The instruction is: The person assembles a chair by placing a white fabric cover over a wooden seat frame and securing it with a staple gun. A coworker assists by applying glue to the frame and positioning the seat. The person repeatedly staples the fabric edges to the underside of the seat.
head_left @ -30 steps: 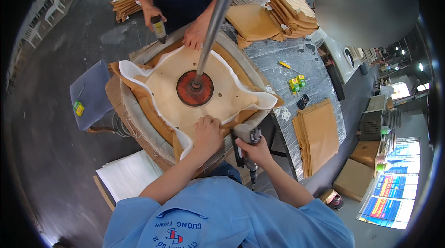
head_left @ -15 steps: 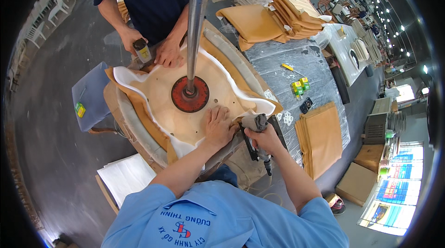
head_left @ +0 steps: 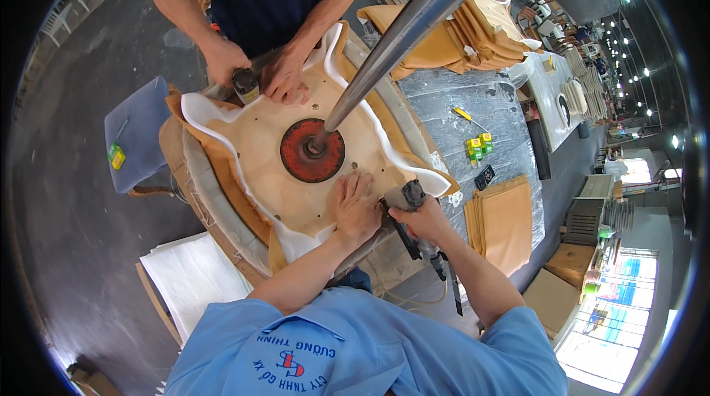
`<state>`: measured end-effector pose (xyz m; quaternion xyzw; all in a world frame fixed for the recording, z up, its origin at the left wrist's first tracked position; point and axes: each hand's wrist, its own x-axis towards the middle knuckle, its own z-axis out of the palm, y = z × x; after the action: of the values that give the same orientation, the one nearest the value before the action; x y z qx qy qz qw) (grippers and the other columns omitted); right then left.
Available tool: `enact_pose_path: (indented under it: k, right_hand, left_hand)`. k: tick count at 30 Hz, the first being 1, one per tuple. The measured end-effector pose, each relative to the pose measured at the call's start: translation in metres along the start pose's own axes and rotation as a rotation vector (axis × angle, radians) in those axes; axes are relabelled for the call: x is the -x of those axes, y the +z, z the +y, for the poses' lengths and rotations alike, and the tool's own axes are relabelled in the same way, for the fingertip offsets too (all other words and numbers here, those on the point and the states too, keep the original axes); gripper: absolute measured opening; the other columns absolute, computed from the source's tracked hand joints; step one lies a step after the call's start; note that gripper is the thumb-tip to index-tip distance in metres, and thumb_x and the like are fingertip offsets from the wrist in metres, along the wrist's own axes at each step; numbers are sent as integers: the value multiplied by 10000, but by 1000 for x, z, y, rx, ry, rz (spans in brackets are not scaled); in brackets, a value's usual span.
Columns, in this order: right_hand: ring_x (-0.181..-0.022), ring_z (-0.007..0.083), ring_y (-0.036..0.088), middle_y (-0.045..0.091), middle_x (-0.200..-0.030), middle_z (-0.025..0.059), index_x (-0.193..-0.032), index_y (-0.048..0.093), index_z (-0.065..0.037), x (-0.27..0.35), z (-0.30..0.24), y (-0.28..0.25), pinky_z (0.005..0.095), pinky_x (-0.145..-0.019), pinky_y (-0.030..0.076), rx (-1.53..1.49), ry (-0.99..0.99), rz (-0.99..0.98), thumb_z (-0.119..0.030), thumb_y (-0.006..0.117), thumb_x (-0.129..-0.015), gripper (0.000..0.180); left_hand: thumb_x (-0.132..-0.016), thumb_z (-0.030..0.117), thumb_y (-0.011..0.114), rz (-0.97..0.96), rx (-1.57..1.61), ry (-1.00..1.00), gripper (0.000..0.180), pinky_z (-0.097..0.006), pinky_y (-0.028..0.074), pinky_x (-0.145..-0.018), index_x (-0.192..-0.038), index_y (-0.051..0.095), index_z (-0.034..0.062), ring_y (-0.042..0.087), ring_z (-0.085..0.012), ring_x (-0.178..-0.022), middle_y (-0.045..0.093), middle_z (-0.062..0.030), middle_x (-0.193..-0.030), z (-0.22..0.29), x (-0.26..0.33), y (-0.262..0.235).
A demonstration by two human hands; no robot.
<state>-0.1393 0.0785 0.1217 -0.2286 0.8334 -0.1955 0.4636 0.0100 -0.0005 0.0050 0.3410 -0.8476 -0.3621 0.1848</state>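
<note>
A pale wooden seat panel (head_left: 255,163) lies under a red round press pad (head_left: 296,167) on a metal rod (head_left: 399,37). White foam (head_left: 244,178) and tan upholstery material (head_left: 222,168) show around its rim. My left hand (head_left: 359,207) rests on the panel's near edge with fingers spread. Wrapped in my right hand (head_left: 425,220) is a pneumatic staple gun (head_left: 405,196), its nose at the panel's near right edge beside my left thumb. Across from me, a co-worker's one hand (head_left: 287,79) presses the panel and the other (head_left: 224,63) grips another staple gun (head_left: 245,84).
A plastic-covered table (head_left: 436,107) on the right holds folded tan covers (head_left: 503,222), small green-yellow boxes (head_left: 479,146) and a yellow-handled tool (head_left: 463,113). A blue-grey padded stand (head_left: 137,126) is at left. White sheets (head_left: 194,278) lie near left. An air hose (head_left: 444,296) hangs below my staple gun.
The view has shifted, so the rod now slants to the upper right. My staple gun has turned slightly at the panel edge. The co-worker's staple gun now points more toward the panel's rim.
</note>
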Motion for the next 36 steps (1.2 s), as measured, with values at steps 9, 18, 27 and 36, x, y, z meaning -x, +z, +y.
enact_pose_path:
  k: [9, 18, 27, 36]
  right_hand:
    - [-492, 144, 622, 691, -676, 64, -1040, 736, 2, -2, 8, 0, 349, -455, 492, -61, -44, 31, -296, 896, -930, 356]
    - [-487, 135, 596, 707, -747, 62, -1087, 720, 14, 8, 4, 8, 342, -447, 480, -61, -9, -40, -228, 881, -944, 324]
    - [-490, 141, 603, 696, -745, 58, -1087, 695, 21, 5, -4, 14, 335, -434, 460, -64, -9, 37, -186, 884, -932, 320]
    - [-491, 131, 591, 697, -779, 40, -1066, 721, 10, 15, -10, 24, 326, -436, 442, -115, -26, -31, -189, 875, -948, 277]
  left_hand:
    - [-913, 269, 783, 36, -3, 80, 195, -629, 142, -1350, -942, 852, 90, 273, -435, -1633, 520, -108, -1607, -12, 9, -10]
    - [-904, 252, 789, 10, 37, 24, 182, -625, 151, -1350, -909, 849, 81, 271, -404, -1640, 514, -90, -1615, -11, 12, -9]
    - [-881, 271, 814, 55, -9, 30, 193, -623, 142, -1353, -939, 843, 89, 263, -418, -1645, 509, -113, -1629, -15, 24, -14]
    - [-887, 270, 793, 6, 17, -32, 201, -598, 104, -1371, -992, 856, 110, 247, -418, -1656, 486, -113, -1653, -17, 18, -17]
